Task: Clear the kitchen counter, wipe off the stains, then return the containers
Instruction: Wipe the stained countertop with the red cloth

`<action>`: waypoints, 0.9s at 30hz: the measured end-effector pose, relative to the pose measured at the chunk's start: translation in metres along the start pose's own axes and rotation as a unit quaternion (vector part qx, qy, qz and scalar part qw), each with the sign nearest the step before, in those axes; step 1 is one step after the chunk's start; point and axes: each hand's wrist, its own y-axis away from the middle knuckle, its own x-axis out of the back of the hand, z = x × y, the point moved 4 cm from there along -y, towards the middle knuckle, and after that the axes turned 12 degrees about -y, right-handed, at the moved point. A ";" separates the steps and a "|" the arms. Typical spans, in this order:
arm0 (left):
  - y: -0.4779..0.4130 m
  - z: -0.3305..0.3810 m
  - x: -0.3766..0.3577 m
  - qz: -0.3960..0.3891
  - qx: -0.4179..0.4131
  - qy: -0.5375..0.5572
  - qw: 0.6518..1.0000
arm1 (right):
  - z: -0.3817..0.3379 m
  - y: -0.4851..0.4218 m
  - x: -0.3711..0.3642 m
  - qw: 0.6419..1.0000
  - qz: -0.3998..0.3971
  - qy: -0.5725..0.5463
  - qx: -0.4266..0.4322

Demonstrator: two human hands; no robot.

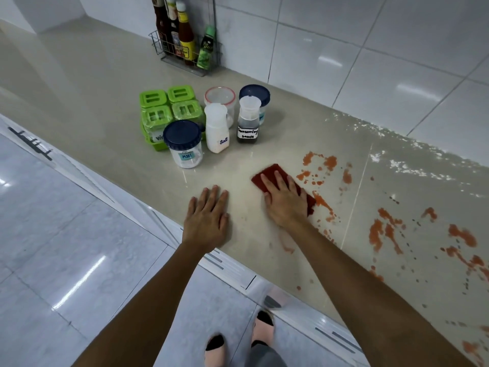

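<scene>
My right hand presses the dark-red rectangular cloth, grip released; orange stains lie rightward (nearer it); left hand flat, released.

- Our forearms, rising from the bottom edge toward centre frame, are bare along their whole visible length.
- Our left hand and right hand, centre frame, are bare too.
- Bottom centre: we wear pink slippers, each black at the toe end.
- At the bottom edge, grey fabric of our clothing, too cropped to identify.
</scene>
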 end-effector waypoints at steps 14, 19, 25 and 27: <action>0.008 -0.021 0.000 0.005 -0.012 0.006 1.000 | -0.033 0.032 -0.026 0.999 0.024 0.006 0.027; 0.009 -0.020 0.001 -0.004 -0.019 0.016 1.000 | 0.008 0.045 -0.017 0.998 0.048 -0.006 -0.039; 0.008 -0.019 0.003 0.000 -0.018 -0.001 1.000 | -0.017 0.100 -0.042 0.997 0.062 -0.009 -0.048; 0.008 -0.019 0.003 -0.001 -0.019 -0.003 1.000 | -0.033 0.096 -0.046 0.997 0.059 -0.011 -0.037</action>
